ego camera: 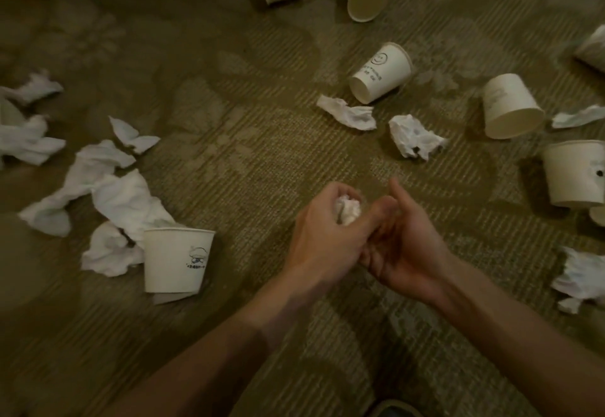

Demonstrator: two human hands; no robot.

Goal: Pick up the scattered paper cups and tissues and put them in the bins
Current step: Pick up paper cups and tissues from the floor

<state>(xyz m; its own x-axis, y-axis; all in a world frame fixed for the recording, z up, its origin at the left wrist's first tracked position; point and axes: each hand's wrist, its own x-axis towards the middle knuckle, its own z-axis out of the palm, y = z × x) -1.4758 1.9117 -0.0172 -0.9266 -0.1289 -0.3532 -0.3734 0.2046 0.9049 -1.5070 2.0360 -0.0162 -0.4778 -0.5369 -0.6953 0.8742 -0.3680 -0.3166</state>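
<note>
Your left hand (pixel 324 233) is curled round a balled tissue (pixel 347 209), held above the carpet (pixel 229 141). Your right hand (pixel 406 246) touches it; I cannot tell if its fingers grip. You are gathering. Next, find a bin; none shows here.

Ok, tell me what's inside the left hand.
A crumpled tissue shows in the left hand, between its curled fingers. Its lower part is covered by those fingers and the right hand, so anything else held there cannot be seen.

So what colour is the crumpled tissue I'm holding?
White. The tissue sits bunched in the left hand, clearest in the head view.
</note>
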